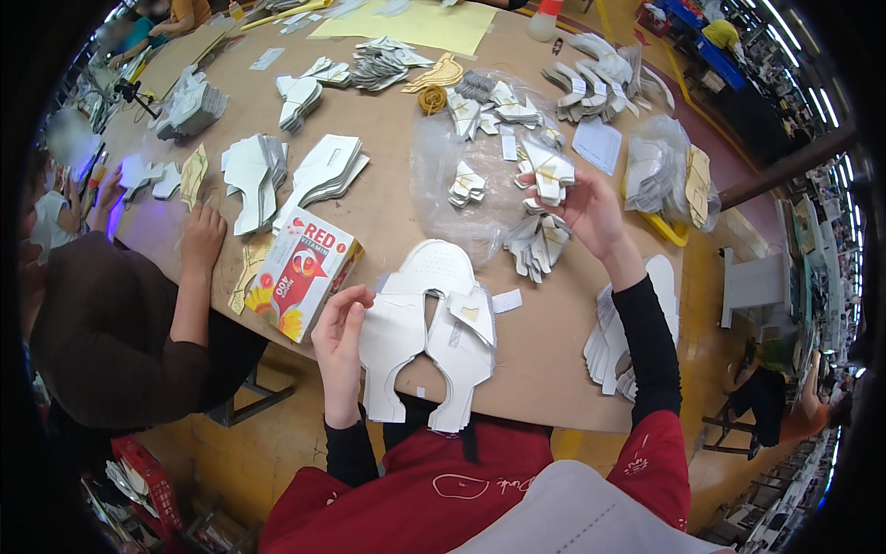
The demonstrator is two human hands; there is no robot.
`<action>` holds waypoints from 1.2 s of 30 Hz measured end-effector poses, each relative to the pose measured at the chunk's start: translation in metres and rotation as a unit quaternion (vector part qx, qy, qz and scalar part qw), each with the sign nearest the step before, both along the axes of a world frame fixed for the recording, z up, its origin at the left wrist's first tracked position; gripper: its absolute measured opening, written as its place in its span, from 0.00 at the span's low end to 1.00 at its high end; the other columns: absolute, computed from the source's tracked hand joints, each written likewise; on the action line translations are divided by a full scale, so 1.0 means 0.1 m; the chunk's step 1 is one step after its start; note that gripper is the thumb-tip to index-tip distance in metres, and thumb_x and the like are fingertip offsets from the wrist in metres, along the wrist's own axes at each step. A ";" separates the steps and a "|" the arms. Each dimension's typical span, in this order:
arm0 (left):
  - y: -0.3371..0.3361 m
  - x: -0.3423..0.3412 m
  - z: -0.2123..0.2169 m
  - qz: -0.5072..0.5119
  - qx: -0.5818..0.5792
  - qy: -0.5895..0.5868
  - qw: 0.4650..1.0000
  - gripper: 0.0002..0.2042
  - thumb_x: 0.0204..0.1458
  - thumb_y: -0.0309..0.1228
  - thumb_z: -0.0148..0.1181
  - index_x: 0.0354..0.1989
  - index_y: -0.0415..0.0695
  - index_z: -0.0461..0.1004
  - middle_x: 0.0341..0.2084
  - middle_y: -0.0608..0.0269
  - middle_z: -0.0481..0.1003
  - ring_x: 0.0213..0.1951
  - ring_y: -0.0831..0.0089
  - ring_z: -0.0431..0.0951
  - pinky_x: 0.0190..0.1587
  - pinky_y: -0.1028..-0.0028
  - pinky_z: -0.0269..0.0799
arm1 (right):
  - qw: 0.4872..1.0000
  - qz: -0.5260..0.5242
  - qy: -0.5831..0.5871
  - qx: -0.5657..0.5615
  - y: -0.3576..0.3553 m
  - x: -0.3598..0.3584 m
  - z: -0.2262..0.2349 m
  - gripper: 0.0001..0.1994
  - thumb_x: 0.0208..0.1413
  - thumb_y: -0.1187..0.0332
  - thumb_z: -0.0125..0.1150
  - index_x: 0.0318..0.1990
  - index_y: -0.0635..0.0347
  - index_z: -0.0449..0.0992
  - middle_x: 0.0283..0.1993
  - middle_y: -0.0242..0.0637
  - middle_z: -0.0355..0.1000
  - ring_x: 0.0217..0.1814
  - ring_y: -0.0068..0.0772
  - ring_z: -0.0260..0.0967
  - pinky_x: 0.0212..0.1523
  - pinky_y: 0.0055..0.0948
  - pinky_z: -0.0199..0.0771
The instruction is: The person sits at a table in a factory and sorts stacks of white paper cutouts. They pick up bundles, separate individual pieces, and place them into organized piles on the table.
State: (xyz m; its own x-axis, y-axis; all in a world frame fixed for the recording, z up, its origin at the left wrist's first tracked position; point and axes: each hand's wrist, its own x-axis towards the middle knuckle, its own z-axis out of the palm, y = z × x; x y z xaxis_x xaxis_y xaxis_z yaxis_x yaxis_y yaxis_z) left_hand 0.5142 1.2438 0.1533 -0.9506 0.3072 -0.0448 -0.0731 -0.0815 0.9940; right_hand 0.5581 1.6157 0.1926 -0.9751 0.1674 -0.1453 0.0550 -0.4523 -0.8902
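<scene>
Left hand (338,343): it rests at the left edge of the big white cut-out stack (426,332). The fingers (353,300) curl over that edge and pinch the top sheets.
Big white cut-out stack: flat white pieces shaped like shoe parts. They lie on the brown table (388,208), at the near edge, right in front of the person.
Right hand (591,214): it is held up over the table, far to the right of the big stack and further from the person. The fingers are closed around a small bundle of white pieces (550,172).
Small bundle of white pieces: it sits inside the right hand and sticks up above the fingers. A thin band is tied round it.
Clear plastic bag (443,198): it lies flat behind the big stack. More small bundles sit on it.
Loose bundle (537,245): it lies just under the right hand, to the right of the big stack.
Red and white box (306,272): it sits just left of the left hand.
Other person's hand (201,238): it lies flat on the table, left of the box.
Side pile (620,342): white pieces at the table edge, right of the big stack, by the right arm.
</scene>
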 end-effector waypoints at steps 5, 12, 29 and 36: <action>-0.01 0.01 0.04 -0.014 0.003 0.016 1.000 0.11 0.62 0.25 0.51 0.49 0.33 0.72 0.41 0.60 0.76 0.46 0.75 0.74 0.53 0.76 0.67 | 0.985 0.088 -0.091 0.115 0.01 0.29 -0.09 0.23 0.67 0.59 0.35 0.56 0.69 0.67 0.44 0.47 0.77 0.37 0.32 0.77 0.38 0.28 0.78; -0.01 0.02 0.01 -0.017 -0.025 0.014 0.999 0.11 0.62 0.25 0.51 0.49 0.33 0.72 0.41 0.60 0.76 0.46 0.75 0.75 0.53 0.76 0.67 | 0.939 -0.017 -0.117 0.323 -0.08 0.23 -0.24 0.17 0.66 0.60 0.48 0.51 0.64 0.74 0.42 0.40 0.77 0.41 0.28 0.76 0.35 0.28 0.77; 0.06 -0.14 0.03 0.012 -0.043 -0.006 0.999 0.10 0.62 0.25 0.51 0.48 0.36 0.74 0.38 0.62 0.76 0.43 0.77 0.74 0.51 0.78 0.67 | 0.742 -0.149 0.068 0.650 0.86 -1.59 -0.64 0.22 0.57 0.75 0.52 0.60 0.62 0.66 0.60 0.54 0.67 0.61 0.54 0.64 0.60 0.40 0.64; 0.10 -0.23 -0.07 0.001 -0.045 -0.014 0.999 0.11 0.62 0.25 0.51 0.49 0.35 0.73 0.39 0.61 0.76 0.44 0.77 0.75 0.51 0.78 0.68 | 0.690 -0.099 0.128 0.706 0.53 -1.78 -0.76 0.24 0.56 0.77 0.53 0.62 0.58 0.66 0.62 0.47 0.66 0.66 0.51 0.61 0.66 0.40 0.59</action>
